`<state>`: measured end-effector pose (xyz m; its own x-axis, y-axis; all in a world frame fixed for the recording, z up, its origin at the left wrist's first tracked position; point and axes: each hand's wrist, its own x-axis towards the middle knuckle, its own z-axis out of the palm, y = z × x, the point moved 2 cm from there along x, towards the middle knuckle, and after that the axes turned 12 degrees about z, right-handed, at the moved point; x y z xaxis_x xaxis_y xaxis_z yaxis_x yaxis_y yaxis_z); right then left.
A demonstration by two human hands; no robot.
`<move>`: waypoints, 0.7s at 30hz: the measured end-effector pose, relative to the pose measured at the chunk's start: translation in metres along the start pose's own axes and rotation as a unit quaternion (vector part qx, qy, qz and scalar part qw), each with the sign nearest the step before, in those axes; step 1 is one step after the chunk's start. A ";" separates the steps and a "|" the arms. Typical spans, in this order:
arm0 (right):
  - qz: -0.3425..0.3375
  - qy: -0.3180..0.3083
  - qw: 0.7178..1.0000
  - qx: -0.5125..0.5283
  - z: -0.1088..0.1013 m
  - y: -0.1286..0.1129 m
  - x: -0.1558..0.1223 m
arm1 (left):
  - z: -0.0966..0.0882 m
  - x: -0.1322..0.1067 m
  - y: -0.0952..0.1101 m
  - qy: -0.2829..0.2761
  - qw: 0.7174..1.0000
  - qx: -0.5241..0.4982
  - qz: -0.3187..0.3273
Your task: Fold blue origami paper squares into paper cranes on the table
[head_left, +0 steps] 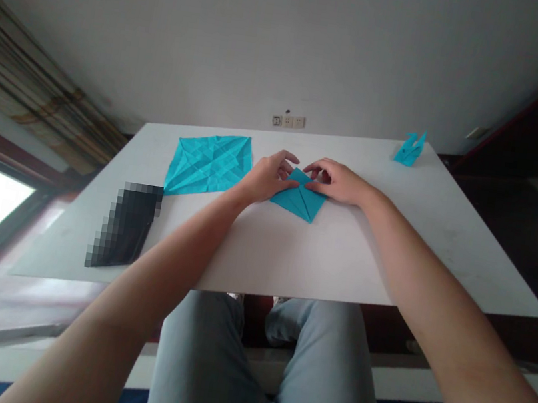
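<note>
1. A dark object (126, 227) lies at the near left of the tabletop (291, 259). It is blurred out, so what it is cannot be made out.
2. A creased blue sheet (209, 162) lies flat further back, just left of the left hand.
3. The left hand (270, 178) is half curled, with its fingertips on the far left edge of the folded paper (302, 201). I cannot tell whether it pinches a flap or only presses.
4. The folded paper, blue and diamond-shaped, sits mid-tabletop between the two hands. Fingers hide its far corner.
5. The right hand (340, 182) is loosely spread, palm down, with its fingertips resting on the paper's far right edge. It grips nothing.
6. A small blue paper figure (410, 148) stands at the far right corner, well apart from the hands. Its shape is too small to read.
7. In all there are two hands, three blue paper pieces (sheet, folded paper, figure) and one dark object.
</note>
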<state>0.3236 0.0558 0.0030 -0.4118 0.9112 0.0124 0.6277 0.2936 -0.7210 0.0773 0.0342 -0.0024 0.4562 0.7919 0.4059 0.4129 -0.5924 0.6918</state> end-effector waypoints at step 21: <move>-0.061 -0.013 0.997 -0.048 -0.017 -0.007 -0.007 | -0.016 -0.001 0.023 -0.148 0.981 0.034 0.117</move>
<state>0.3330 0.0516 0.0198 -0.5058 0.8593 0.0768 0.6312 0.4292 -0.6460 0.0739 0.0222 0.0225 0.7504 0.5604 0.3504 0.3163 -0.7700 0.5541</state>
